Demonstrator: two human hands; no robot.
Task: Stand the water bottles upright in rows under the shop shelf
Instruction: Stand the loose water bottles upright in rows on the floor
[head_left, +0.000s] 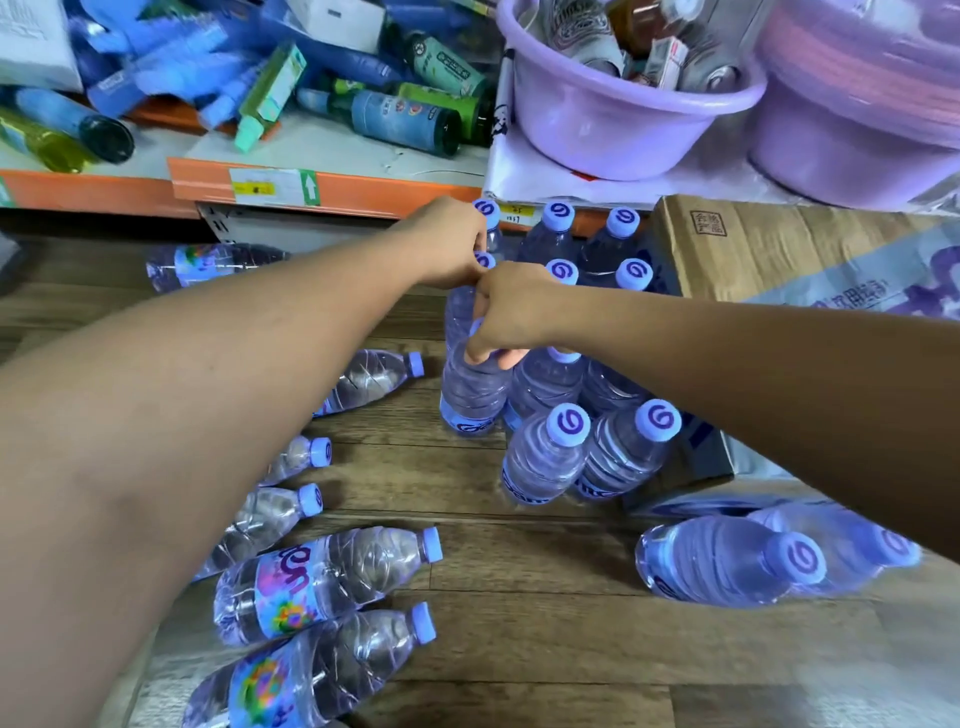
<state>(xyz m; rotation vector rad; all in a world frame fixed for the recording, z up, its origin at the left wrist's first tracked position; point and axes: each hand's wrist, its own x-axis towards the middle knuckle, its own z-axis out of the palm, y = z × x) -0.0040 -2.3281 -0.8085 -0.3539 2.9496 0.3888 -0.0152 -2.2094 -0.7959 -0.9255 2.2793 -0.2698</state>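
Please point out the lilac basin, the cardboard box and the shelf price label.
lilac basin (613, 124): head view, front wall.
cardboard box (753, 249): head view, top face.
shelf price label (275, 187): head view, white middle.

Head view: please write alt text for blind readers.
Two hands stand water bottles in rows below an orange shelf: the right hand grips one bottle, the left hand a second bottle behind it. Other bottles lie flat on the floor.
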